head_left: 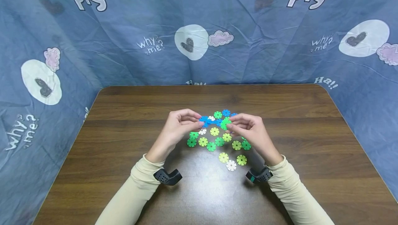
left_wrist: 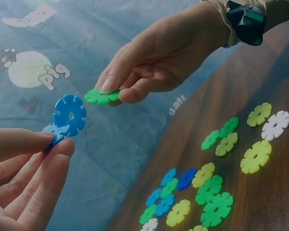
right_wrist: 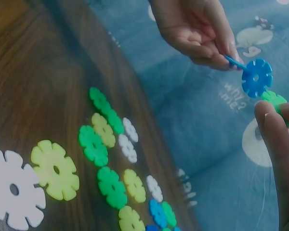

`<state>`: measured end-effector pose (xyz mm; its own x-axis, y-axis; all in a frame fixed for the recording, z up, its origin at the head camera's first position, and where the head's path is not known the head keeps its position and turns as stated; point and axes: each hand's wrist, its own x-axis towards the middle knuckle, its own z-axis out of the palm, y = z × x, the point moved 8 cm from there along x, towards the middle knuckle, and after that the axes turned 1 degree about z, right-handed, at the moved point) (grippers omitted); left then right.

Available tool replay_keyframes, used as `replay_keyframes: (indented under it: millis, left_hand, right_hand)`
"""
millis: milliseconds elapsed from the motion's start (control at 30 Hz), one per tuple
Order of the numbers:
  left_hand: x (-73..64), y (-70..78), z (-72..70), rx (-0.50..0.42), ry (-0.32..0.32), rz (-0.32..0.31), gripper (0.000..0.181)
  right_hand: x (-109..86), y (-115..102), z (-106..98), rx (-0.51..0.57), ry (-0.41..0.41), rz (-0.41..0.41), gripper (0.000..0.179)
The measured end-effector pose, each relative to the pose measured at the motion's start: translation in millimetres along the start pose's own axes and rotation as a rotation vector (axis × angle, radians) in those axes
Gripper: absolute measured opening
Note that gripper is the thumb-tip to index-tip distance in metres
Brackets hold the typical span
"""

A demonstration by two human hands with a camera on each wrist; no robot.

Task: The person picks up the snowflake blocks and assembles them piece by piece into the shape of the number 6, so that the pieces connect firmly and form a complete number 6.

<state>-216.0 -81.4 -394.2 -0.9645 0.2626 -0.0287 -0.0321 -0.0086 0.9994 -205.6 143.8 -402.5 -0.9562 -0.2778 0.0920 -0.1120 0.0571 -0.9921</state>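
My left hand (head_left: 174, 131) pinches one of two interlocked blue notched discs between thumb and fingers. The free blue disc (left_wrist: 70, 115) stands at an angle to the held one. In my right hand (head_left: 257, 135), thumb and fingertips grip a green notched disc (left_wrist: 101, 96) by its edge. Both hands are raised over the table, facing each other. Seen from the left wrist, a small gap shows between the green disc and the blue pair; in the right wrist view the green disc overlaps the lower edge of the blue disc.
Loose notched discs lie on the brown wooden table (head_left: 140, 114) below the hands: several green (head_left: 211, 146), yellow (head_left: 241, 160), white (head_left: 231, 165) and blue (head_left: 226, 113) ones. A blue printed cloth (head_left: 140, 69) hangs behind the table's far edge.
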Motion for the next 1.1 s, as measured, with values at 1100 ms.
replay_keyframes:
  millis: [1100]
  left_hand:
    - [-2.4, 2.3, 5.6, 0.098, -0.012, 0.032, 0.022]
  right_hand:
    - [-0.9, -6.3, 5.3, -0.063, 0.028, -0.090, 0.018]
